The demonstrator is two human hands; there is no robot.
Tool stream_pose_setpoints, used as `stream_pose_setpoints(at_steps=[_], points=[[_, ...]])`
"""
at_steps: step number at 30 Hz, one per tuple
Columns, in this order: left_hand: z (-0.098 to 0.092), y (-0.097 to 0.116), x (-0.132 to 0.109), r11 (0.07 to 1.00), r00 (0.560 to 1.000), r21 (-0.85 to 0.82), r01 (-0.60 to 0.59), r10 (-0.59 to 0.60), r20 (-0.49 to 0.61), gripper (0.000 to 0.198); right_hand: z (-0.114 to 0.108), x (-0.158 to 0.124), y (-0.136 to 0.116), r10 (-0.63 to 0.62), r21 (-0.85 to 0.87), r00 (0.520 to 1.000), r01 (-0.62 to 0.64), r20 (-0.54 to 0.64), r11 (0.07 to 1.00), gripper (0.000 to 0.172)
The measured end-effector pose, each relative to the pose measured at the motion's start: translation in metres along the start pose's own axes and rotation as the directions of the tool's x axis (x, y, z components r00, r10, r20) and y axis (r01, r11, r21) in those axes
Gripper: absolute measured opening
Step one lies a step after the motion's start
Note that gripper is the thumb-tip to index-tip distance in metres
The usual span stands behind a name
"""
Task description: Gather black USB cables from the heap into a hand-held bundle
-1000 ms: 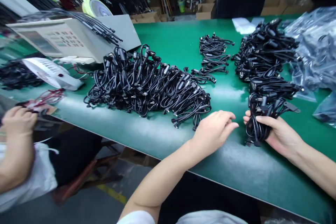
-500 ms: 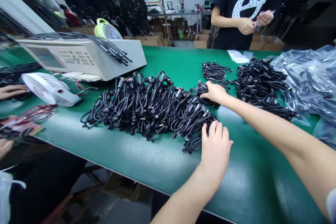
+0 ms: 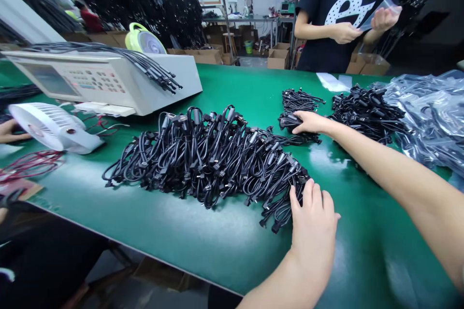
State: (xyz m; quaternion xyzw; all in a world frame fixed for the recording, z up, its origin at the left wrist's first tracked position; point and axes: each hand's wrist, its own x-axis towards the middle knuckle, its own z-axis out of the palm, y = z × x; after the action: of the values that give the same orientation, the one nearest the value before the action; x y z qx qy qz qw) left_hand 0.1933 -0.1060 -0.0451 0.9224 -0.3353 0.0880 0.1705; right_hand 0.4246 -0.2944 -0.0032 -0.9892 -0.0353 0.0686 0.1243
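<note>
A big heap of black cables (image 3: 203, 159), tied in small coiled bundles with connector ends, lies across the green table. My left hand (image 3: 313, 217) rests against the heap's near right end, fingers slightly spread and touching the cables. Farther back, my right hand (image 3: 308, 122) is closed around a bundle of black cables (image 3: 287, 120), low over the table. Just beyond it is a small stack of cable bundles (image 3: 299, 100). To the right of that hand sits another pile of black cables (image 3: 366, 111), partly hidden by my right forearm.
Clear plastic bags (image 3: 431, 116) cover the table's right side. A beige instrument (image 3: 134, 82) and a white fan (image 3: 54, 125) stand at left. Across the table, a person (image 3: 348, 24) holds a clear bag; another person's hand (image 3: 12, 131) shows at far left.
My right hand has moved right with the cable bundle, away from the big heap and toward the small stack. The person opposite has spread a clear bag between their hands. The view has shifted slightly.
</note>
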Motion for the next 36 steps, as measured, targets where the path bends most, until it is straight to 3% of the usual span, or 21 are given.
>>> stream_pose_setpoints(at_steps=[4,9,12,15,19,21,23,26,30,33,36], points=[[-0.001,0.001,0.0,1.0,1.0,0.009,-0.008,0.008,0.016,0.042,-0.032,0.022,0.025,-0.007,-0.04,0.996,0.004,-0.089,0.999,0.068],[0.001,0.001,-0.002,0.999,1.0,0.024,-0.026,0.025,0.01,0.042,-0.04,0.059,0.046,0.144,-0.126,0.95,-0.184,-0.276,0.975,0.059],[0.007,0.0,-0.003,1.0,1.0,0.026,-0.016,0.016,-0.007,0.039,-0.038,0.073,0.054,0.193,-0.151,0.946,-0.237,-0.261,0.96,0.046],[0.012,0.0,-0.004,1.0,0.999,0.015,-0.017,0.018,-0.032,0.039,-0.04,0.072,0.055,0.145,-0.185,0.963,-0.189,-0.227,0.964,0.043],[0.009,0.002,-0.004,1.0,1.0,0.007,-0.014,0.014,-0.005,0.043,-0.031,0.033,0.041,-0.134,-0.255,0.98,0.093,-0.148,0.963,0.032],[0.006,0.004,-0.004,1.0,1.0,0.008,-0.016,0.016,0.006,0.043,-0.018,0.001,0.036,-0.276,-0.267,0.96,0.257,-0.035,0.929,0.032],[0.006,0.004,-0.004,1.0,1.0,0.012,-0.02,0.02,0.015,0.044,-0.004,-0.026,0.036,-0.342,-0.267,0.939,0.338,0.033,0.903,0.031],[0.008,0.003,-0.003,1.0,1.0,0.02,-0.017,0.017,0.015,0.045,0.005,-0.039,0.034,-0.314,-0.275,0.949,0.307,0.018,0.911,0.025],[0.01,0.001,0.0,0.999,1.0,0.028,-0.019,0.018,0.01,0.044,0.011,-0.013,0.009,-0.182,-0.266,0.98,0.155,-0.08,0.952,0.027],[0.007,0.001,0.001,0.999,1.0,0.048,-0.022,0.022,0.007,0.04,0.029,0.008,-0.023,-0.16,-0.248,0.987,0.153,-0.006,0.957,0.032],[0.007,0.002,0.001,0.997,1.0,0.074,-0.025,0.025,0.001,0.038,0.036,0.02,-0.043,-0.125,-0.25,0.992,0.129,0.032,0.96,0.026]])
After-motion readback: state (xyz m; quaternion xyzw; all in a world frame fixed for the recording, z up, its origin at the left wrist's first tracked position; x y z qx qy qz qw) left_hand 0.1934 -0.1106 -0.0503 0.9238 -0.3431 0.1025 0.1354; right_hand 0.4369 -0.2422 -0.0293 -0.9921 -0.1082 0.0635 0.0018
